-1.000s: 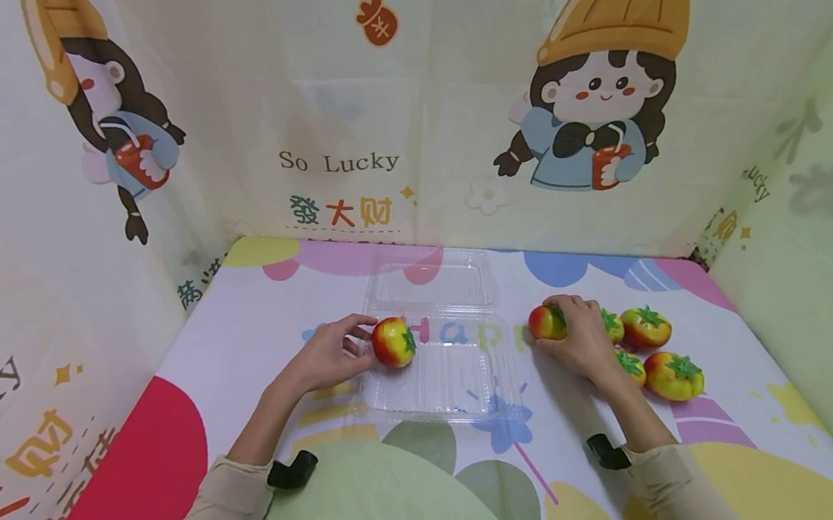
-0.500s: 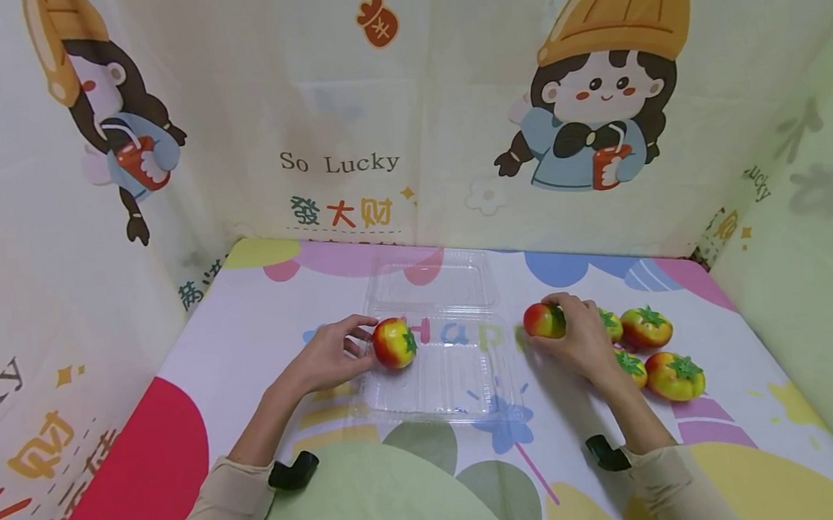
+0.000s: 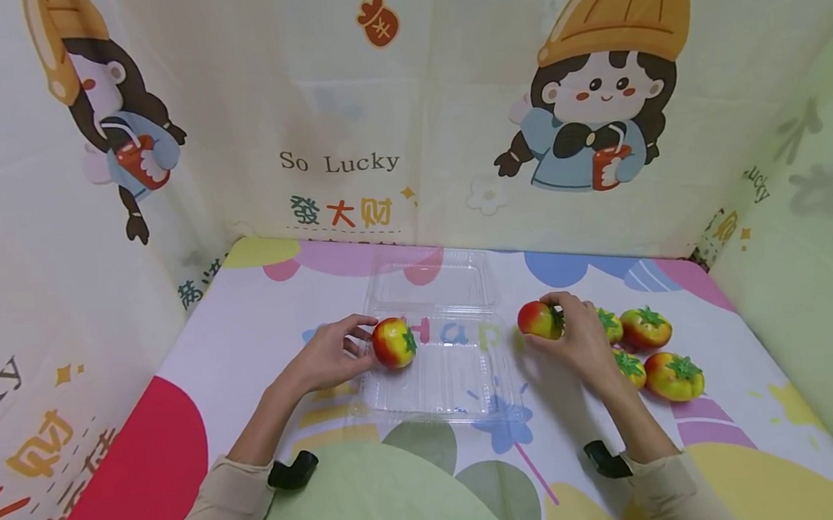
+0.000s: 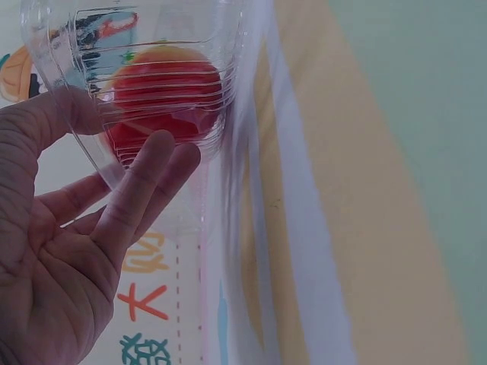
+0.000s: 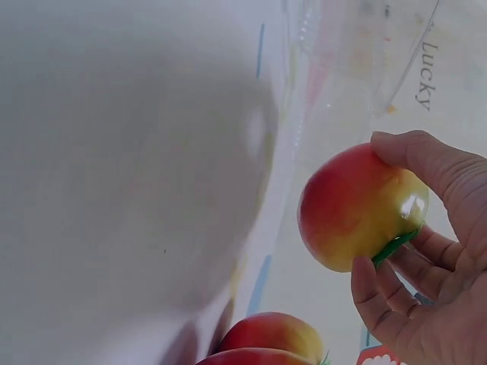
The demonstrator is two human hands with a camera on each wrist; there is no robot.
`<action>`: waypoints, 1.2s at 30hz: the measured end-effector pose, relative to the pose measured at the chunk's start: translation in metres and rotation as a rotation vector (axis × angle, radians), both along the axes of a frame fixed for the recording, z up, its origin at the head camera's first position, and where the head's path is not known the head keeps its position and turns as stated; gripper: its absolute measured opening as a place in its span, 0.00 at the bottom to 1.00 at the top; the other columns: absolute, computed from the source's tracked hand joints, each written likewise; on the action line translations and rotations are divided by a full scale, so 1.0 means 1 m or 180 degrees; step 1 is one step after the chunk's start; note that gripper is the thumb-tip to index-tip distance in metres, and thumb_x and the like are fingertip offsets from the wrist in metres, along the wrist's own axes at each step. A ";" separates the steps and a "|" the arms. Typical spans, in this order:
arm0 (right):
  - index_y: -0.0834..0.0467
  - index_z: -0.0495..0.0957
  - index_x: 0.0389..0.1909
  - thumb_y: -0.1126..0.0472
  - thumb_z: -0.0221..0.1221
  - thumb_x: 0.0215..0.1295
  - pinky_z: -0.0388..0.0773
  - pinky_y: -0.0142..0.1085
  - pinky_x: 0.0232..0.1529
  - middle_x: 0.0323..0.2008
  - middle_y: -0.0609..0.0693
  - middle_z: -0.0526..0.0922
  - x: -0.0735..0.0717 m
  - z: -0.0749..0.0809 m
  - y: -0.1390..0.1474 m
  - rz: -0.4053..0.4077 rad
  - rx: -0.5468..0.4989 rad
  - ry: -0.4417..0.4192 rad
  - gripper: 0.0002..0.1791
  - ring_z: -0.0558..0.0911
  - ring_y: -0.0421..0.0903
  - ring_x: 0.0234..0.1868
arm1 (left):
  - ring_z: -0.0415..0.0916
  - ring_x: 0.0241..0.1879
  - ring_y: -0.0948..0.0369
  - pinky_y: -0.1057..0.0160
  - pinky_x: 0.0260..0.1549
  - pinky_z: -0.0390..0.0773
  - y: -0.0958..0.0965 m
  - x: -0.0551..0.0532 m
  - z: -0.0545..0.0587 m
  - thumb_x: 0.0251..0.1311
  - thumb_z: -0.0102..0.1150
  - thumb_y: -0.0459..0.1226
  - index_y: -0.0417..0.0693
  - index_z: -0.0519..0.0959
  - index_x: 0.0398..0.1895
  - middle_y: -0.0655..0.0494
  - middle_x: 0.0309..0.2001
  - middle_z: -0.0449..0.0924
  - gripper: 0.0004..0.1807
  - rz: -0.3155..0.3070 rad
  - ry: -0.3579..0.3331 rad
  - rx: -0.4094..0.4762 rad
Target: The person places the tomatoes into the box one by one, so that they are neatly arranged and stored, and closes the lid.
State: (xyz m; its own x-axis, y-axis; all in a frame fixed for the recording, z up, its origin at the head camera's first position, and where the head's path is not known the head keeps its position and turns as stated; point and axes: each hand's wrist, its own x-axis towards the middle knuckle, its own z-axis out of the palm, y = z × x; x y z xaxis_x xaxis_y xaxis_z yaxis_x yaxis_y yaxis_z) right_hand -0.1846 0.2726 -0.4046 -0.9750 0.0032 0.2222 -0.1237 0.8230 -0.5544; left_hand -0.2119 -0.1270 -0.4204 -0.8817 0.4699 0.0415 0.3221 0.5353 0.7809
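In the head view my left hand [image 3: 331,354] is at the left side of a clear plastic container [image 3: 439,417], which lies with its lid folded back. The left wrist view shows its fingers [image 4: 144,175] against the ribbed wall, gripping the side. Behind that wall sits a red and yellow tomato [image 3: 393,343] with a green calyx. My right hand [image 3: 577,332] holds a second tomato [image 5: 354,209] between thumb and fingertips, just right of the container. Its calyx faces the palm, partly hidden by the fingers.
To the right of my right hand, several more tomatoes [image 3: 674,376] lie in a group, some partly hidden by it. The open lid [image 3: 434,283] lies toward the back cloth wall [image 3: 456,206]. A patterned cloth [image 3: 348,484] covers the table.
The tomato in my right hand has shifted slightly left, toward the container, and more of its red side shows. My left hand and the tomato beside it stay put.
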 end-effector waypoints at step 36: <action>0.60 0.72 0.62 0.54 0.76 0.52 0.83 0.49 0.45 0.55 0.59 0.78 0.017 0.023 -0.034 0.0049 -0.0122 0.0151 0.38 0.75 0.56 0.52 | 0.84 0.42 0.55 0.58 0.43 0.87 0.000 -0.002 -0.002 0.59 0.68 0.35 0.42 0.73 0.67 0.42 0.53 0.83 0.31 0.0008 -0.0024 0.0015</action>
State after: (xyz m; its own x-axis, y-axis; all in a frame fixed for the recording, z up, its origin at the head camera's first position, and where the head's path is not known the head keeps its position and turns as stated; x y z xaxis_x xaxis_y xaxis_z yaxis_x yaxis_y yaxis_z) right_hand -0.1678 0.2388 -0.3818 -0.9634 -0.0023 0.2682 -0.1630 0.7991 -0.5787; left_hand -0.2142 -0.1270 -0.4229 -0.8833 0.4674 0.0370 0.3147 0.5324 0.7858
